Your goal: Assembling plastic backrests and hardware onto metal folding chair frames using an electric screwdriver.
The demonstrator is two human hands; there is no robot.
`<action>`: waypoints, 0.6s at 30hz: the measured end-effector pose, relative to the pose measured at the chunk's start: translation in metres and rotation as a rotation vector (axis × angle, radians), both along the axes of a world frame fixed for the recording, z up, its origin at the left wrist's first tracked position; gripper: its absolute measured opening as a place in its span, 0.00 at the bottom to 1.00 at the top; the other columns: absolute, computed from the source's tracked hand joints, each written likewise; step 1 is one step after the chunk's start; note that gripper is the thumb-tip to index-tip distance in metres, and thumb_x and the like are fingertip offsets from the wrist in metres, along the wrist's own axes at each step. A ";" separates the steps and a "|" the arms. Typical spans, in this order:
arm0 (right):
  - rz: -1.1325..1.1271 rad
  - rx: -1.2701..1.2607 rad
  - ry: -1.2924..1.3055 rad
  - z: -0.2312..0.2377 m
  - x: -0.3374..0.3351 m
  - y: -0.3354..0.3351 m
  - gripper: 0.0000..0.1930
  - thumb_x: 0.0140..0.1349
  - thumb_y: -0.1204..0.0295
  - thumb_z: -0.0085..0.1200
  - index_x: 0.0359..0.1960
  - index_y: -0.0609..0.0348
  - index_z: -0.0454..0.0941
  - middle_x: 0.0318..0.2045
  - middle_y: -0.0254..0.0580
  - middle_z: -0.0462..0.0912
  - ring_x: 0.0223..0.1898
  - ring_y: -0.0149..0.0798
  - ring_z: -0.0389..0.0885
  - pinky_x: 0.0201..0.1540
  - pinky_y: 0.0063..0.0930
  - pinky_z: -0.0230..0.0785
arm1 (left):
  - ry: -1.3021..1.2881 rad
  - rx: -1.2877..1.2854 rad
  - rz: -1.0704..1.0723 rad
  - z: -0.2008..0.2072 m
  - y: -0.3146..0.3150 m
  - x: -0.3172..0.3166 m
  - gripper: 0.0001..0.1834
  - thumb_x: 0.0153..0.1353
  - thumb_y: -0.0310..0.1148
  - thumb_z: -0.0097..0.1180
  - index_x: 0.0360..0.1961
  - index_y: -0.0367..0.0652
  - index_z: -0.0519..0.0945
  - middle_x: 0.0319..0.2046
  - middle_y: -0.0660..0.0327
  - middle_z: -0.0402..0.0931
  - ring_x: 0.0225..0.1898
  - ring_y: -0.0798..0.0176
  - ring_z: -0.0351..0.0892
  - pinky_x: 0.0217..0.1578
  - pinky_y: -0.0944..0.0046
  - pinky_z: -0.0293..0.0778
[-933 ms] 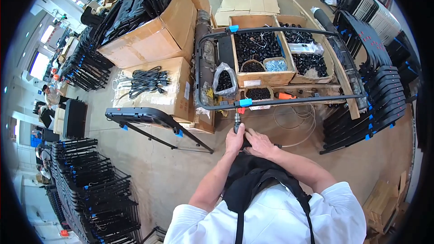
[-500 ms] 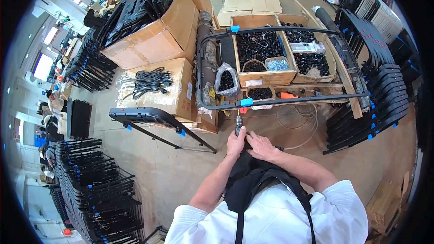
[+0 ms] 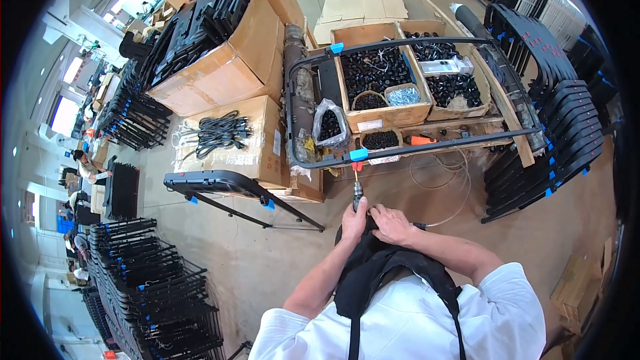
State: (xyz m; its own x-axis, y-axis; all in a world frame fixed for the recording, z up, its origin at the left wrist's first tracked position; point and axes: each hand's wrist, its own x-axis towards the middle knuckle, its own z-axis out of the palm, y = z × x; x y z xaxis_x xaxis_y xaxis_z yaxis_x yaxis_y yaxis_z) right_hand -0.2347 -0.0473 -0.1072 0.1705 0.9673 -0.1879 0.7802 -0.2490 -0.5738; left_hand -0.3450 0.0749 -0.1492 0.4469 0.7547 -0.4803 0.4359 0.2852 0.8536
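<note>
My left hand (image 3: 354, 221) is closed around the front of an air screwdriver (image 3: 358, 191), just behind its metal chuck. Beside it, my right hand (image 3: 392, 225) has its fingers curled on the tool's rear part, which the hands and a black apron mostly hide. A thin hose leaves a fitting next to my right wrist. From the chuck the bit points away from me, its tip close to a red piece under the near rail of a black tubular frame (image 3: 440, 147). A blue clip (image 3: 359, 155) sits on that rail. Whether the bit touches anything I cannot tell.
Inside the frame's outline are wooden bins (image 3: 387, 120) of black parts, a bag of small parts (image 3: 331, 125) and an orange-handled tool (image 3: 423, 140). Cables (image 3: 217, 135) lie on a carton at left. Stacked black frames stand left (image 3: 150, 280) and right (image 3: 547, 147); pale hose (image 3: 453, 190) loops on the floor.
Both hands and the screwdriver have drawn back slightly toward me, away from the frame's near rail. The whole view has shifted a little. Both hands keep their hold.
</note>
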 end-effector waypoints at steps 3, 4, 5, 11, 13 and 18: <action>-0.068 -0.059 0.004 0.011 0.009 -0.010 0.30 0.58 0.63 0.68 0.57 0.65 0.70 0.50 0.59 0.79 0.53 0.63 0.83 0.55 0.56 0.77 | -0.005 0.003 -0.032 0.006 -0.006 0.013 0.27 0.74 0.57 0.60 0.40 0.38 0.83 0.32 0.65 0.78 0.36 0.68 0.72 0.40 0.62 0.71; -0.079 -0.046 0.001 0.015 0.013 -0.010 0.31 0.58 0.63 0.68 0.58 0.65 0.69 0.50 0.59 0.80 0.53 0.63 0.83 0.55 0.56 0.77 | -0.017 0.037 -0.037 0.005 -0.006 0.017 0.28 0.73 0.58 0.59 0.39 0.37 0.83 0.31 0.64 0.78 0.35 0.67 0.73 0.39 0.61 0.72; -0.090 -0.033 -0.003 0.017 0.015 -0.010 0.32 0.58 0.62 0.67 0.59 0.65 0.69 0.50 0.59 0.80 0.53 0.63 0.83 0.56 0.56 0.77 | -0.029 0.072 -0.041 0.005 -0.007 0.019 0.29 0.73 0.58 0.59 0.38 0.37 0.83 0.29 0.63 0.78 0.33 0.66 0.73 0.38 0.59 0.73; -0.089 0.036 0.010 0.008 0.023 -0.011 0.37 0.58 0.63 0.67 0.66 0.70 0.65 0.51 0.62 0.81 0.55 0.63 0.83 0.57 0.53 0.76 | -0.003 0.082 0.000 0.011 -0.008 0.027 0.28 0.73 0.57 0.60 0.38 0.37 0.82 0.28 0.65 0.75 0.32 0.68 0.69 0.35 0.60 0.69; -0.092 0.025 0.018 0.007 0.022 -0.009 0.38 0.58 0.63 0.67 0.66 0.71 0.64 0.51 0.63 0.81 0.55 0.63 0.83 0.57 0.53 0.76 | 0.014 0.084 -0.016 0.009 -0.005 0.026 0.28 0.73 0.57 0.60 0.38 0.36 0.82 0.28 0.65 0.75 0.32 0.68 0.69 0.35 0.60 0.69; -0.109 -0.053 0.051 0.009 0.025 -0.004 0.41 0.58 0.63 0.67 0.68 0.73 0.61 0.50 0.67 0.83 0.53 0.65 0.84 0.57 0.53 0.77 | 0.063 0.083 -0.030 0.011 -0.003 0.031 0.30 0.73 0.58 0.59 0.40 0.35 0.82 0.30 0.63 0.78 0.34 0.67 0.72 0.38 0.59 0.72</action>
